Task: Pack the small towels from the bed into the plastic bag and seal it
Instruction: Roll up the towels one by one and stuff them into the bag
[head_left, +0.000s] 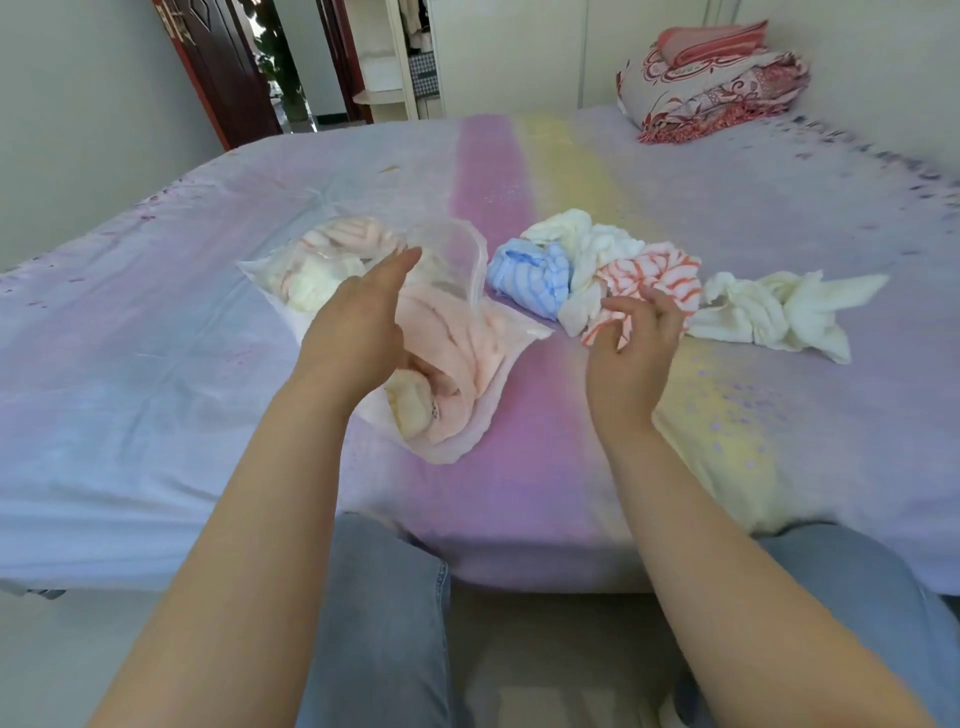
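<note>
Bag (470, 270) lay open on the bed (156, 364), mouth toward the loose towels, already holding pale pink and cream towels. Left hand (353, 332) hovered over the bag, fingers (400, 262) straight and together, gripping nothing. Right of the bag: blue towel (530, 275), white towel (587, 244), red-striped towel (649, 275), cream towel (769, 312) farthest right. Right hand (634, 343) sat at the red-striped towel's near edge, fingers loosely curled and spread, touching it; a firm pinch couldn't be told.
</note>
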